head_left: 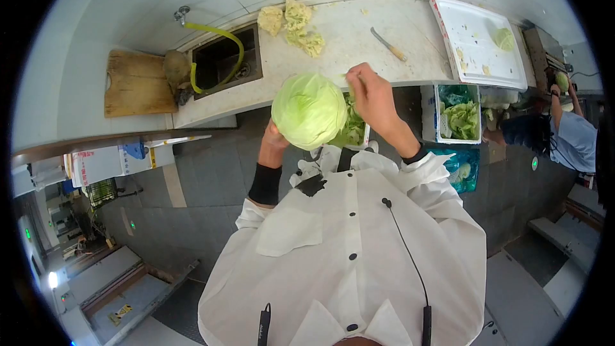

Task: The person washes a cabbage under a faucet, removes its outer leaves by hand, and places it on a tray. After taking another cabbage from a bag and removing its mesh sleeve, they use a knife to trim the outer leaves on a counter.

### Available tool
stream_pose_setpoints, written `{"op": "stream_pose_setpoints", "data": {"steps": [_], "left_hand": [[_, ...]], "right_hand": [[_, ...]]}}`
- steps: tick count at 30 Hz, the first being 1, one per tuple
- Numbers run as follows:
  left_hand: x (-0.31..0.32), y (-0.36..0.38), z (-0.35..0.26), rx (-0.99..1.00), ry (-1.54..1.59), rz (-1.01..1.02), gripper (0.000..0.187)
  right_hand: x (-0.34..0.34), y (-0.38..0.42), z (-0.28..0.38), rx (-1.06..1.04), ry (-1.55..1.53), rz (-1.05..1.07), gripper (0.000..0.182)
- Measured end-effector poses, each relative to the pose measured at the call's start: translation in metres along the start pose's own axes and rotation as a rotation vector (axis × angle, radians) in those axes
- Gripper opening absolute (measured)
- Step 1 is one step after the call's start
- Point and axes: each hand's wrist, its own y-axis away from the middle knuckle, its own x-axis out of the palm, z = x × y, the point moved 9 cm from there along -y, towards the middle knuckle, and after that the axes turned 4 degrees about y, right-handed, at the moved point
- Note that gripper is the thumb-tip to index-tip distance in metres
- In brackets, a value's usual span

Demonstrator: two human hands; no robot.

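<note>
Grasping cabbage [309, 111] in left hand [275, 135], with pinched-closed right hand [375, 99] and knife [389, 45] on tabletop [355, 29] both right of cabbage.

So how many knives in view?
1: a knife on the counter, between the leaf scraps and the white tray. More may be hidden near the co-worker.

From here I see 1 left hand [276, 134], 1 right hand [375, 96] and 1 big cabbage [309, 111]. There is 1 knife [389, 45], 1 sink [218, 57], 1 tap [182, 13], 1 hose [241, 48] and 1 wood board [131, 83]. I count 1 white tray [477, 51] with 1 green lump [504, 39], 4 shirt buttons [352, 257] and 1 other person [574, 136].
</note>
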Motion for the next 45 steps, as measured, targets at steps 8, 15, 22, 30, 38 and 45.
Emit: {"op": "stream_pose_setpoints", "data": {"steps": [8,15,22,30,38,45], "left_hand": [[-0.023,0.009,-0.004,0.114,0.181,0.003,0.098],[-0.022,0.003,-0.001,0.248,0.35,0.124,0.087],[-0.03,0.004,-0.003,0.136,0.073,-0.123,0.087],[-0.012,-0.006,-0.024,0.142,0.1,-0.08,0.103],[0.004,-0.015,-0.034,0.184,-0.06,-0.06,0.114],[0.035,-0.019,-0.065,0.285,-0.229,-0.052,0.12]], "right_hand": [[0.034,0.032,-0.088,0.079,0.374,0.217,0.024],[0.108,0.063,-0.125,-0.04,0.522,0.532,0.026],[0.087,0.047,-0.086,0.032,0.239,0.496,0.022],[0.063,0.045,-0.059,0.43,-0.241,0.334,0.02],[0.04,0.023,0.03,0.141,-0.136,0.226,0.028],[0.035,0.026,0.028,0.192,0.018,0.219,0.022]]}}
